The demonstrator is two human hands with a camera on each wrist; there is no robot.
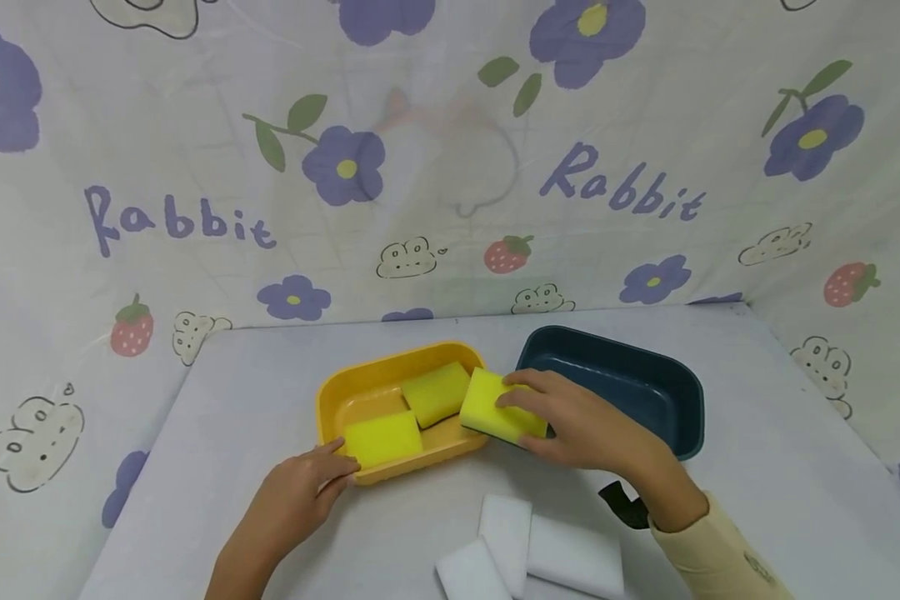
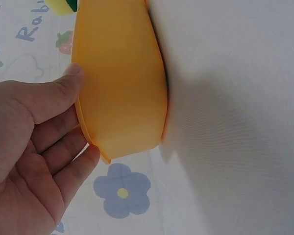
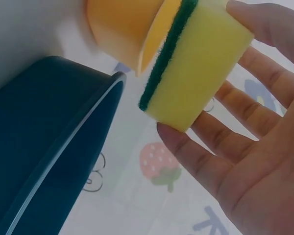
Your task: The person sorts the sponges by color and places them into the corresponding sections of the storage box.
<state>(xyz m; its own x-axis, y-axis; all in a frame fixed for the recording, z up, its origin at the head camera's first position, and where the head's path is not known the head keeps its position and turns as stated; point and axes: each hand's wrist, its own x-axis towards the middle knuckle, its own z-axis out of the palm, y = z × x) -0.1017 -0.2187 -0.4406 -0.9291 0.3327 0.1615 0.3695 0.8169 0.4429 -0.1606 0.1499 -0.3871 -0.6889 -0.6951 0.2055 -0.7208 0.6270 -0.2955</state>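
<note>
My right hand (image 1: 581,421) grips a yellow sponge (image 1: 498,407) between thumb and fingers, above the right end of a yellow tray (image 1: 401,468). A dark green scouring layer (image 3: 166,58) covers one face of this sponge in the right wrist view. Inside the tray lie two more yellow sponges, one at the front left (image 1: 384,439) and one farther back (image 1: 437,393). At the tray's front left corner, my left hand (image 1: 292,500) pinches the rim, its thumb on the outer side in the left wrist view.
A dark blue tray (image 1: 690,417) stands right of the yellow one, partly behind my right forearm. Several white foam blocks (image 1: 573,554) lie at the table's front. A black strip (image 1: 621,502) is near my right wrist. Patterned cloth (image 1: 450,167) hangs behind the white table (image 1: 255,392).
</note>
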